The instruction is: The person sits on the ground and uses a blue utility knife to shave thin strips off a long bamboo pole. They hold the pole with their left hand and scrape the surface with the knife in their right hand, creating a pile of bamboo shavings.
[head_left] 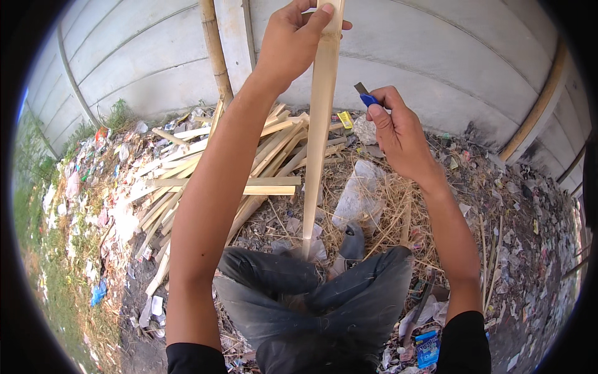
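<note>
A long, pale split-bamboo strip (319,118) stands nearly upright in front of me, its lower end down by my knees. My left hand (298,38) is closed around its upper part, the thumb lying on the strip's face. To the right, my right hand (398,128) grips a blue-handled utility knife (369,98). The short blade points up and to the left, apart from the strip. Most of the knife's handle is hidden inside my fist.
A pile of split bamboo strips (274,149) lies left of centre. Straw-like shavings (398,212) and a whitish slab (358,193) cover the ground near my foot. Litter spreads on both sides. A grey panel wall (423,68) with a bamboo pole (215,50) stands behind.
</note>
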`<state>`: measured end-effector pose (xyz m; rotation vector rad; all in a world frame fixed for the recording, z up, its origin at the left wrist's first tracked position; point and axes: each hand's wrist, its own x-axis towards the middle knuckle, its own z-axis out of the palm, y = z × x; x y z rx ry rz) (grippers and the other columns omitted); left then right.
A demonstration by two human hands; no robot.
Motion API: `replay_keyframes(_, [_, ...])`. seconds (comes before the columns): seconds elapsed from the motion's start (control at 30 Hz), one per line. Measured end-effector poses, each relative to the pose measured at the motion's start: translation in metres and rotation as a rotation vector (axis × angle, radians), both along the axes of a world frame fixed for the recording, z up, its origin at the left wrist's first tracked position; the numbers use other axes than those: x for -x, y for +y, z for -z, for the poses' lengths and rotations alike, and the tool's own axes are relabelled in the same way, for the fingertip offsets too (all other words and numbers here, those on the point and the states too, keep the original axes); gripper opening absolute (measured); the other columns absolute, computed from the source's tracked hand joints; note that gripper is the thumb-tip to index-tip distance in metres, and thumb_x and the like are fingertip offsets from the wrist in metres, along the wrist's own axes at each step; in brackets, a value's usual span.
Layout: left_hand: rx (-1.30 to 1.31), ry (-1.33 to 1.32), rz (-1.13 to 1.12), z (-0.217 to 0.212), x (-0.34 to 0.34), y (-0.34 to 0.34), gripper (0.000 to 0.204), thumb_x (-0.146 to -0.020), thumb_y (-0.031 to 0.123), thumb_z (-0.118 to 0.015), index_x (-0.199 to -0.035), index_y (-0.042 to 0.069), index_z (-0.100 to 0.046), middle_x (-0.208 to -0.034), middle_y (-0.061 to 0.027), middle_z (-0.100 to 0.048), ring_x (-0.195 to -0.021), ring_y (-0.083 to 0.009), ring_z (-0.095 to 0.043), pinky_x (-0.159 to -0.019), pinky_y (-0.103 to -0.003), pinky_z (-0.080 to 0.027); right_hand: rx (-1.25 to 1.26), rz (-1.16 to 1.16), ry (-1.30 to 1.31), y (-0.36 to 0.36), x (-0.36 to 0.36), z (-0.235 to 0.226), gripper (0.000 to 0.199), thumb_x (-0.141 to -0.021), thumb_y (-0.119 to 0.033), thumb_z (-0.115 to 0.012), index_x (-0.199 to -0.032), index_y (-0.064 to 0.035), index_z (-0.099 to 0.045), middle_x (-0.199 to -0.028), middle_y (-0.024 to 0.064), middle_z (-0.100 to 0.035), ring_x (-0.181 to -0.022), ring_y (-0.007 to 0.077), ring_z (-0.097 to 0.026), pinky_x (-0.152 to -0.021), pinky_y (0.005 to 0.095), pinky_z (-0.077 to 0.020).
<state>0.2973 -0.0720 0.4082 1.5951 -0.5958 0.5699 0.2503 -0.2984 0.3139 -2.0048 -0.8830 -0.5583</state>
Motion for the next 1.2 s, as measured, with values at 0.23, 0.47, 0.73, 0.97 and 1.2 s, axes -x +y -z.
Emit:
replay_keyframes(0.23, [-0.176, -0.069, 0.053, 0.0, 0.003, -0.005, 0.048, -0.11, 0.037, -0.061, -0.143, 0.003, -0.06, -0.118, -0.0164, -0.078, -0.109, -0.0249, -0.076, -0.099, -0.045, -0.061, 0.388, 0.317, -0.404, 0.002, -0.009, -0.072, 0.029, -0.109, -0.037, -0.059, -0.11, -0.009, -0.065, -0.065, 0.0139, -0.063, -0.064, 0.0397, -0.064, -0.059, 0.0499, -0.0475])
replay_keyframes(0.47, [-0.144, -0.074, 0.084, 0.003, 0.005, -0.015, 0.045, -0.11, 0.038, -0.06, -0.14, 0.005, -0.064, -0.111, -0.0123, -0.08, -0.102, -0.0209, -0.078, -0.09, -0.04, -0.064, 0.504, 0.46, -0.34, 0.005, -0.009, -0.084, 0.036, -0.106, -0.044, -0.061, -0.104, -0.01, -0.071, -0.065, 0.0139, -0.067, -0.065, 0.0393, -0.07, -0.062, 0.0527, -0.0545])
replay_keyframes(0.73, [-0.185, -0.072, 0.036, 0.002, 0.001, -0.008, 0.044, -0.11, 0.039, -0.061, -0.137, 0.005, -0.066, -0.11, -0.0121, -0.081, -0.102, -0.0202, -0.078, -0.09, -0.039, -0.064, 0.537, 0.459, -0.394, 0.007, -0.005, -0.068, 0.037, -0.106, -0.044, -0.06, -0.1, -0.0095, -0.072, -0.062, 0.015, -0.066, -0.063, 0.0395, -0.069, -0.058, 0.0528, -0.053])
replay_keyframes(0.97, [-0.072, 0.097, 0.197, -0.009, 0.01, -0.018, 0.041, -0.111, 0.027, -0.06, -0.136, -0.005, -0.062, -0.107, -0.0165, -0.078, -0.094, -0.0222, -0.075, -0.08, -0.038, -0.062, 0.456, 0.443, -0.375, -0.002, -0.016, -0.076, 0.041, -0.108, -0.045, -0.058, -0.099, -0.0082, -0.073, -0.061, 0.0159, -0.064, -0.062, 0.0415, -0.066, -0.059, 0.0517, -0.0511])
replay_keyframes(1.2, [-0.193, -0.059, 0.103, 0.002, 0.007, -0.028, 0.046, -0.11, 0.04, -0.061, -0.139, 0.005, -0.066, -0.107, -0.0109, -0.081, -0.1, -0.0183, -0.078, -0.089, -0.038, -0.064, 0.515, 0.396, -0.254, -0.012, -0.003, -0.082, 0.042, -0.107, -0.044, -0.058, -0.097, -0.0061, -0.073, -0.062, 0.0172, -0.063, -0.066, 0.0413, -0.068, -0.063, 0.0519, -0.0524])
